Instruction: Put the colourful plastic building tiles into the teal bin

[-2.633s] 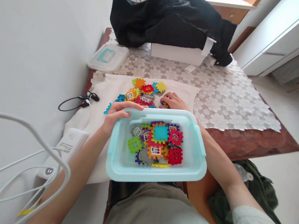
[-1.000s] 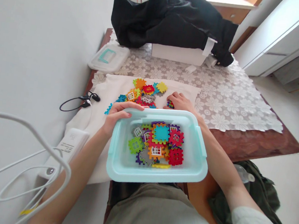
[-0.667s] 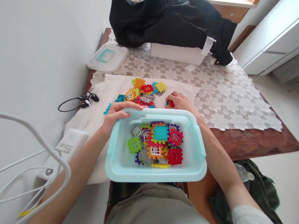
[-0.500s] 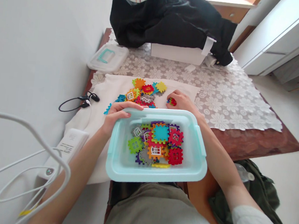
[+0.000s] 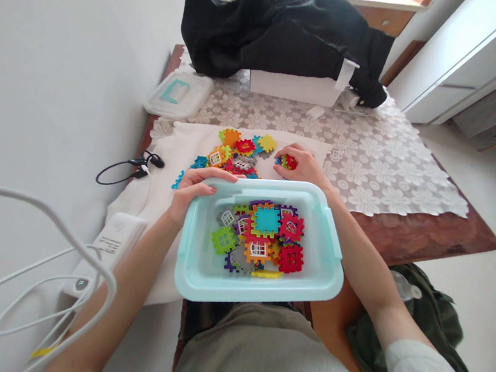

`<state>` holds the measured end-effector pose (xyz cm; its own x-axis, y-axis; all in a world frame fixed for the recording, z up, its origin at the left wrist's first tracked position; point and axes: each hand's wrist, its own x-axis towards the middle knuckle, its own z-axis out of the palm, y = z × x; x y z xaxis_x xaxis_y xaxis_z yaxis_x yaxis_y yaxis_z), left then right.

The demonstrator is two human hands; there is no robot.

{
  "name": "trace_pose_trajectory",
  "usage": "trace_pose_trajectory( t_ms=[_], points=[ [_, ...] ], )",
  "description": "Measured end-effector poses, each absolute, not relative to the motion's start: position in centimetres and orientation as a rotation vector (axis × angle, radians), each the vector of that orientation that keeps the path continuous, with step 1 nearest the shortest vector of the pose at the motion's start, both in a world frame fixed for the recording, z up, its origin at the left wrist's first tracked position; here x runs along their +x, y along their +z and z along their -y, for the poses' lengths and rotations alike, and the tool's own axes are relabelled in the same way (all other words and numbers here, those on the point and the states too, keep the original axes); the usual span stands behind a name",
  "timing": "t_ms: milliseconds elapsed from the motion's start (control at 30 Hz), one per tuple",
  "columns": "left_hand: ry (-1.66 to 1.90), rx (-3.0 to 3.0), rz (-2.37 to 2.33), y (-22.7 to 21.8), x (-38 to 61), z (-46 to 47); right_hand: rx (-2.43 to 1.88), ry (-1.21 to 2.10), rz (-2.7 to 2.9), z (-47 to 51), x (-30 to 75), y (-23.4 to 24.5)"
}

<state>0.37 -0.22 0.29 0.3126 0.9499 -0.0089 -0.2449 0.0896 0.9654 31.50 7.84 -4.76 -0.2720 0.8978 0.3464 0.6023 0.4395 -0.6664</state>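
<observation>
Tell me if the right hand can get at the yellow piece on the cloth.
Probably yes: the right hand sits just beside the yellow piece, nothing between them, though it holds small pieces.

My left hand (image 5: 195,189) sits left of centre, fingers curled in a grip, thumb on top, with the forearm running to the lower left. My right hand (image 5: 299,164) is above centre, fingers bunched shut, its arm stretched up from the lower right.
</observation>
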Motion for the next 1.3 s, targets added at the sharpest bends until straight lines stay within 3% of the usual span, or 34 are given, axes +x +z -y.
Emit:
trace_pose_trajectory(
  t_ms=[367,667,1067,1300],
  points=[
    [1.060,1.122,-0.796,0.3,0.4,0.1,-0.931,0.711,1.788,-7.4,32.0,-1.9],
    [1.064,1.128,-0.808,0.0,0.3,0.0,-0.788,0.547,1.943,-4.3,32.1,3.6],
    [1.050,1.104,-0.809,0.2,0.5,0.1,-1.088,0.733,2.200,-8.2,33.5,-5.7],
    [1.056,1.125,-0.863,0.1,0.2,0.2,-1.109,0.540,2.487,-8.1,32.1,-7.3]
  ],
)
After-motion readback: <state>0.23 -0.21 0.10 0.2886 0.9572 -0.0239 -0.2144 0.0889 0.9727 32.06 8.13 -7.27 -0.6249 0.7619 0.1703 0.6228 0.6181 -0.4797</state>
